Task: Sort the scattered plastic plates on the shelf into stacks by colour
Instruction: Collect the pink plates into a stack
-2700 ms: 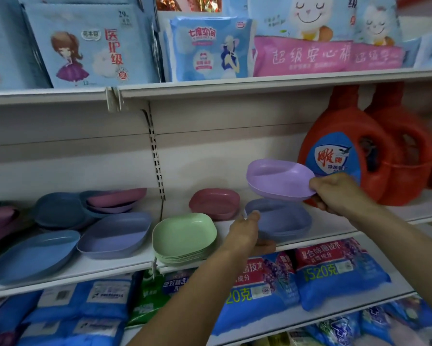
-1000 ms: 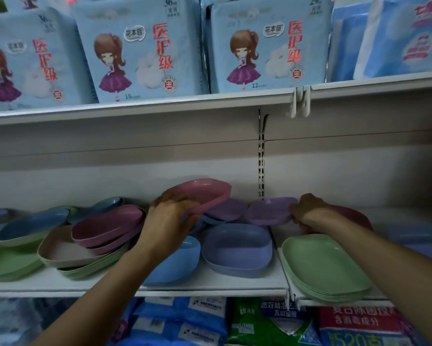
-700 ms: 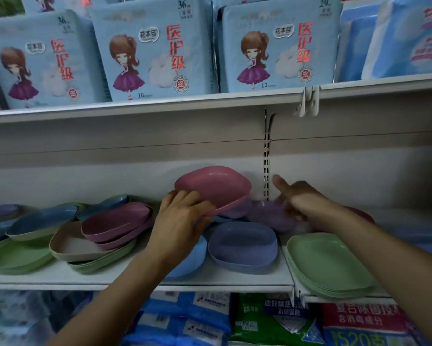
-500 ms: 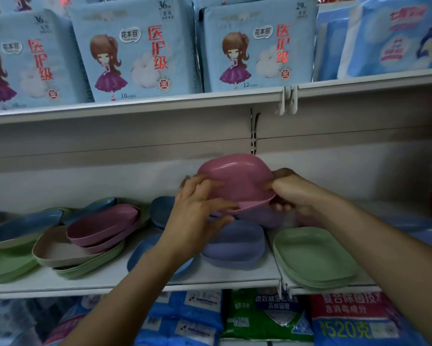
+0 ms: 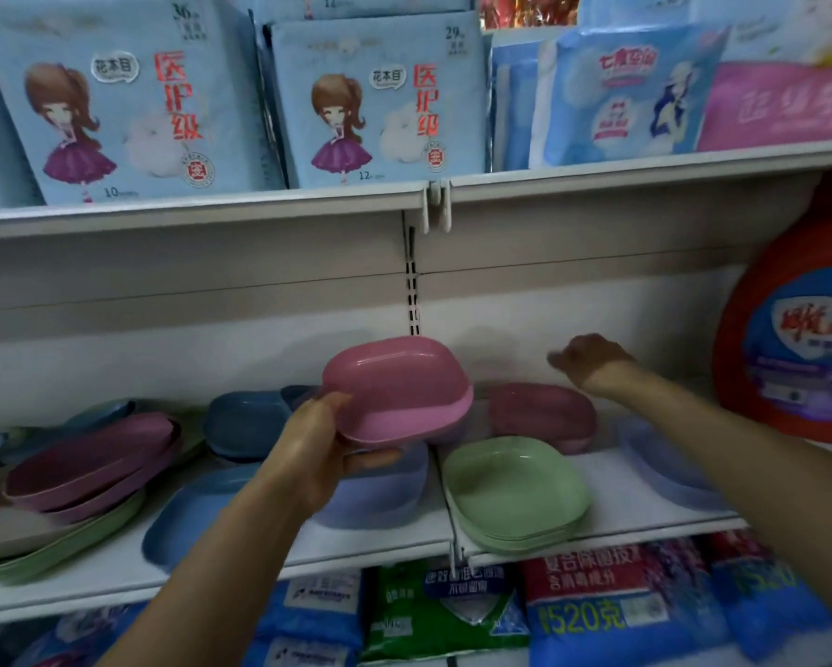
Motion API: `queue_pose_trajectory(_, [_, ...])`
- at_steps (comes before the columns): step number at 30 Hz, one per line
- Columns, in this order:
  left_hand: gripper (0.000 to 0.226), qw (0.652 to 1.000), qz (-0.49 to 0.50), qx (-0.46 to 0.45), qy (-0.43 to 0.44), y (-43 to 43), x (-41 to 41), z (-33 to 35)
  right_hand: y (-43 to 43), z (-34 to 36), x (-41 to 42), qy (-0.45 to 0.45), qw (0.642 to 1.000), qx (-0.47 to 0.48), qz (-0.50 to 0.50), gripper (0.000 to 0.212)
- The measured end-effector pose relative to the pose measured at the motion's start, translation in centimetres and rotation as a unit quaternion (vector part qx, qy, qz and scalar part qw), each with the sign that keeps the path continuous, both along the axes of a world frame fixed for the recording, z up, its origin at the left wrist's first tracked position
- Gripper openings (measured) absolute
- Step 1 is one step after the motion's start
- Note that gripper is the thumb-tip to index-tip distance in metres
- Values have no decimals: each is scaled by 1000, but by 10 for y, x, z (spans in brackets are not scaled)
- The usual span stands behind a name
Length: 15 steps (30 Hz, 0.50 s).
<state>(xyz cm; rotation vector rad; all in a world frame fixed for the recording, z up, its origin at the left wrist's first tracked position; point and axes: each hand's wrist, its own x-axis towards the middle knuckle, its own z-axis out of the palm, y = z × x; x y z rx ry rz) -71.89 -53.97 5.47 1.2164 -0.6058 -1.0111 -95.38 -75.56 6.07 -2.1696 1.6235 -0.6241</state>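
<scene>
My left hand [image 5: 318,450] grips a pink plate [image 5: 397,389] by its near left edge and holds it tilted above the shelf [image 5: 611,503]. My right hand [image 5: 585,361] hovers empty, fingers loosely apart, just over another pink plate [image 5: 541,414] lying at the back. A stack of green plates [image 5: 512,495] sits in front of that one. A lilac plate [image 5: 380,488] lies under my left hand, a blue plate [image 5: 197,512] to its left, a dark blue plate [image 5: 241,426] behind. At far left, pink plates [image 5: 91,459] rest on a green plate [image 5: 67,546].
A pale lilac plate [image 5: 664,469] lies at the right of the shelf. A red detergent jug [image 5: 794,329] stands at the far right. Blue packets [image 5: 375,103] fill the shelf above, and bagged goods [image 5: 611,604] fill the shelf below.
My right hand has let go of the raised pink plate and moved right, over the pink plate at the back. My left hand still holds the raised plate.
</scene>
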Motion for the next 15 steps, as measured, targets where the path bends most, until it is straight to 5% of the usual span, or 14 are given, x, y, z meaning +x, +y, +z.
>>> queue_pose_trajectory(3, [23,999,18,4,29,2,1,-8,-17,-27,-17,224,974,30,-13,50])
queue_pose_trajectory(7, [27,999,36,-2,30,4,-2,-13,-20,-45,-17,261,965,19,-12,48])
queue_pose_trajectory(15, [26,996,48,-58,-50,28,-7,-19,-38,-31,-6,5,995,-50,-82,39])
